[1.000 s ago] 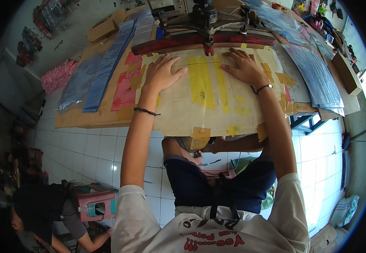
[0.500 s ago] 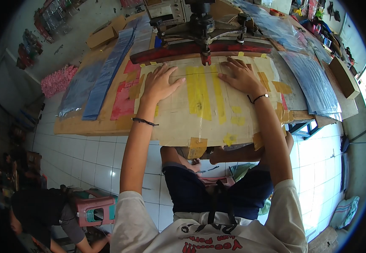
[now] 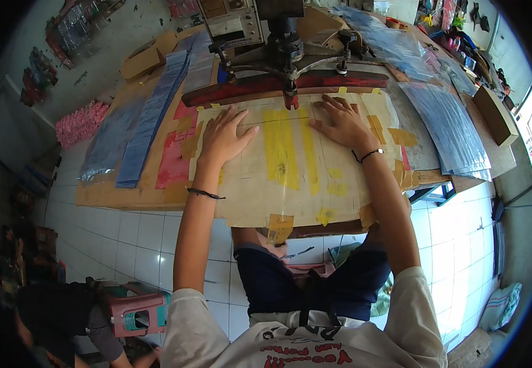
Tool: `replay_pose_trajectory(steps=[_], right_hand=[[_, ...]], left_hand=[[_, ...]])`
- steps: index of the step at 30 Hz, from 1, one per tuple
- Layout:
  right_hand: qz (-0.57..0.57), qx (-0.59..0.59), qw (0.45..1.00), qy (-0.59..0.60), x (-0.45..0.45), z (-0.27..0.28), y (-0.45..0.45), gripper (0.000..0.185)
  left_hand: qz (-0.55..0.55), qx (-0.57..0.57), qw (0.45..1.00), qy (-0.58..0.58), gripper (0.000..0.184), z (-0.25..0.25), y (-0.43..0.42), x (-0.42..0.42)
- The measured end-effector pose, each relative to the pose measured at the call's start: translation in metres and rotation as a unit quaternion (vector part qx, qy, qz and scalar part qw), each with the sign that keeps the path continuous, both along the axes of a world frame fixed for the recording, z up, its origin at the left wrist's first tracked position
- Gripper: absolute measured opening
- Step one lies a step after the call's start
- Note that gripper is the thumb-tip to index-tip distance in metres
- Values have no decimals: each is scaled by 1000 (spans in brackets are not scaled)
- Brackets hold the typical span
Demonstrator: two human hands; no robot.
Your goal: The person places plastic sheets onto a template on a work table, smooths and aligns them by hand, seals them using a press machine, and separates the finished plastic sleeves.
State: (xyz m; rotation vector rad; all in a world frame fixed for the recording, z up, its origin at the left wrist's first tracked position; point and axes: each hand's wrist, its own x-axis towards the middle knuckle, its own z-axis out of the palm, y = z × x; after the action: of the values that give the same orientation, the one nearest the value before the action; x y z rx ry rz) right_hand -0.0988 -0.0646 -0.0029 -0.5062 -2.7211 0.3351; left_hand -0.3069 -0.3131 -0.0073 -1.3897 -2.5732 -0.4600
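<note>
Cream-coloured, flat and roughly rectangular, the sheet [image 3: 247, 184] lies at the near side of the wooden table [image 3: 112, 195], directly in front of the person, with its near edge extending beyond the table edge visible at the left. Its surface is thin-looking and slightly worn, marked with fine dark lines. A wide yellow strip [image 3: 280, 150] runs near-to-far along the middle; a narrower yellow strip [image 3: 311, 156] lies just to its right. Small yellow patches sit farther right, and one [image 3: 325, 216] is set at the near edge. Brown tape [image 3: 280, 227] overlaps the near edge; further brown pieces line the right and left sides. Red-pink patches [image 3: 171, 161] show on the table beside the left edge. The left hand [image 3: 223, 136] rests palm down on the far left area, fingers spread, thumb pointing inward; nothing is gripped. The right hand [image 3: 342, 124] rests likewise on the far right area, open and gripping nothing. A curved red bar [image 3: 241, 89], carried by a dark metal bracket [image 3: 318, 60], spans the far edge. Stacked clear-blue plastic sheets [image 3: 447, 126] lie to the right; a long blue plastic stack [image 3: 154, 116] lies to the left.
</note>
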Motion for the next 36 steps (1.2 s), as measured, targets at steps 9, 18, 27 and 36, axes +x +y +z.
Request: replay_pose_trajectory(steps=[9,18,27,36], right_hand=[[43,1,998,40,0,3,2,48],[73,-112,985,105,1,9,2,25],[79,-93,978,172,12,17,0,26],[65,-91,971,211,16,19,-2,21]], left_hand=[[6,2,1000,-5,67,3,-1,2],[-31,126,992,-6,33,11,-5,6],[-142,272,951,-31,13,27,-15,9],[-85,170,971,-146,36,39,-91,40]])
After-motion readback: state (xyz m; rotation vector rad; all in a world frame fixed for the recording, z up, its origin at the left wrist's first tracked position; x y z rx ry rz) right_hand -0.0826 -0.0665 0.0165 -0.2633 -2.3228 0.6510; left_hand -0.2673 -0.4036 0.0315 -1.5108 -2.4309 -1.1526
